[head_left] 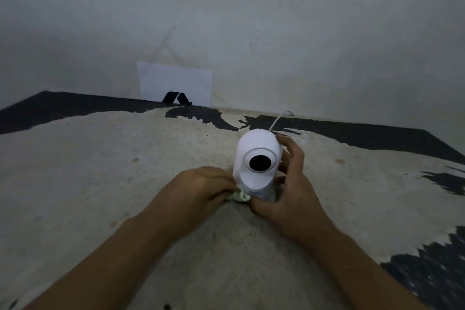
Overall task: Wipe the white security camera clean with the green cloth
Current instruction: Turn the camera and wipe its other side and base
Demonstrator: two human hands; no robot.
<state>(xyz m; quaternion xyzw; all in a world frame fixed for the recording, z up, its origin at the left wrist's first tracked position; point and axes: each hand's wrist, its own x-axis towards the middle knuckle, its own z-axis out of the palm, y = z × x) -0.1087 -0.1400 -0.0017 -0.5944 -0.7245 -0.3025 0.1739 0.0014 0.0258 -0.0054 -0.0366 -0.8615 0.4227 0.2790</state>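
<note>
The white security camera (258,158) stands upright on the worn table, its round black lens facing me. My right hand (289,189) is wrapped around its right side and base, fingers curled behind the body. My left hand (201,189) is closed on the green cloth (239,196), bunched small and pressed against the camera's lower left base. Only a little of the cloth shows between my two hands. A white cable (278,119) runs from the camera's back toward the wall.
The table (125,171) has a pale, peeling top with black patches along its far and right edges. A white sheet with a black logo (175,84) leans on the grey wall behind the table.
</note>
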